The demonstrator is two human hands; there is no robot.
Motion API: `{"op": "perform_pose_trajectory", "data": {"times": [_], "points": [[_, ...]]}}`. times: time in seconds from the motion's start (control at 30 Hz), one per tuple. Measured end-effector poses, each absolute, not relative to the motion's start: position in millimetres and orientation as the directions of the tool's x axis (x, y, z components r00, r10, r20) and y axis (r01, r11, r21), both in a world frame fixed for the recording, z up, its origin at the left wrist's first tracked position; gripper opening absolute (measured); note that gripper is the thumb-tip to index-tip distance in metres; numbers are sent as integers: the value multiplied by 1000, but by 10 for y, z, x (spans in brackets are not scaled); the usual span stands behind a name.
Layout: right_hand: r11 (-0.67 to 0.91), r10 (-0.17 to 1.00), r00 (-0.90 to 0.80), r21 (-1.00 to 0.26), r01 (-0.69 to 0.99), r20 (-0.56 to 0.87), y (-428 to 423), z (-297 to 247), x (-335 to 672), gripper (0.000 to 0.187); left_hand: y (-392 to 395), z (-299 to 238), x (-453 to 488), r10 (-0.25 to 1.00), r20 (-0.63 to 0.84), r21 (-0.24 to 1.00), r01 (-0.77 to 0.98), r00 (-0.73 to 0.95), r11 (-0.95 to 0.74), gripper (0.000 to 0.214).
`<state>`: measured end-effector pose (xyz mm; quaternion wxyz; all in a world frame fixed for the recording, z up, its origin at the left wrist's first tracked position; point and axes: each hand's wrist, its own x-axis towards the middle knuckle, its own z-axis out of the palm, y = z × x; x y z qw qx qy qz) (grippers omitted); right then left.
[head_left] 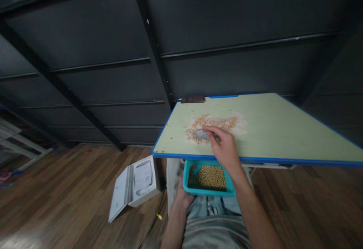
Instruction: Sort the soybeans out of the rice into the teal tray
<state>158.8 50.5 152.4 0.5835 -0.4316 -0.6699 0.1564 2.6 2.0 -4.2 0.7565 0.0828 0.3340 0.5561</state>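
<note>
My right hand reaches over the near edge of a pale green table with a blue rim and grips a spoon whose bowl lies in a pile of yellow beans mixed with white grains. My left hand holds a teal tray below the table's near edge, over my lap; its fingers are wrapped round the tray's left side. The tray holds many yellow beans.
A dark panelled wall with slanted metal beams rises behind the table. An open white box lies on the wooden floor to the left. A thin cable runs along the floor near my left arm.
</note>
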Motion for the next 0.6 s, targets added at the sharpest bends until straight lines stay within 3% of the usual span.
{"op": "perform_pose_trajectory", "data": {"times": [0.6], "points": [[557,813,-4,-776,297,582,465,1525,1594,29,-19,114,40,903,-408,526,-773,137,355,37]]}}
